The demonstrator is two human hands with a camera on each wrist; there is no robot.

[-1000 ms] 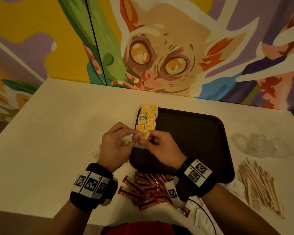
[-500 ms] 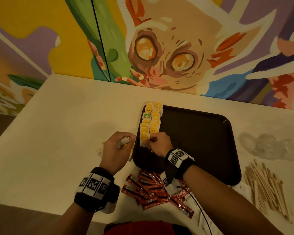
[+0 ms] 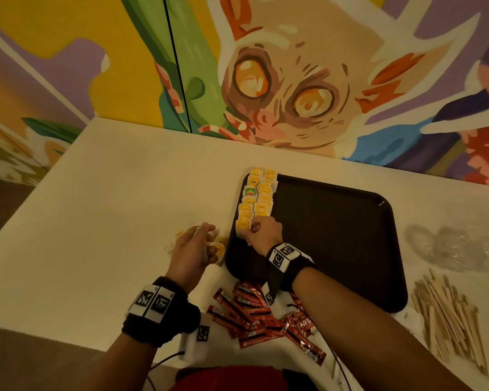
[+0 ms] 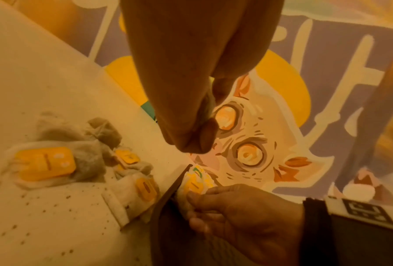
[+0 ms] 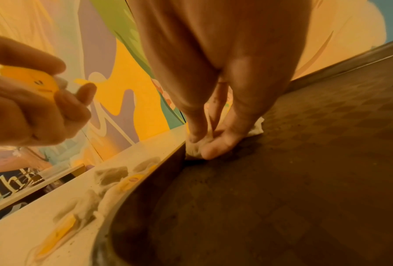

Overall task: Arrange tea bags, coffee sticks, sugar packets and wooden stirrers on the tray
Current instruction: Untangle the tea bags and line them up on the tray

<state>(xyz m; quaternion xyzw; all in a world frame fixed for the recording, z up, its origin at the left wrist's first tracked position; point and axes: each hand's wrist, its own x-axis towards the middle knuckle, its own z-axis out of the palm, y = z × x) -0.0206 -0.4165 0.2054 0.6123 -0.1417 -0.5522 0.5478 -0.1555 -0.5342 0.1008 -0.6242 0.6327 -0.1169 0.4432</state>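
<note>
Animal mural [image 3: 280,88], white table [image 3: 110,207], crumpled plastic [image 3: 458,249]

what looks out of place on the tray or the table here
One green-tagged tea bag breaks the otherwise yellow rows along the tray left edge. Dark specks dot the table beside the loose tea bags, possibly spilled tea. The coffee sticks lie in a jumbled heap.

Café-like room: painted mural wall [image 3: 294,80], serving tray [image 3: 336,235].

The pale worktop [image 3: 96,210] carries a dark tray [image 3: 336,235] and loose tea bags [image 4: 47,163] beside it. Red coffee sticks [image 3: 254,314], wooden stirrers [image 3: 449,320] and crumpled clear plastic [image 3: 458,246] lie there too.
</note>
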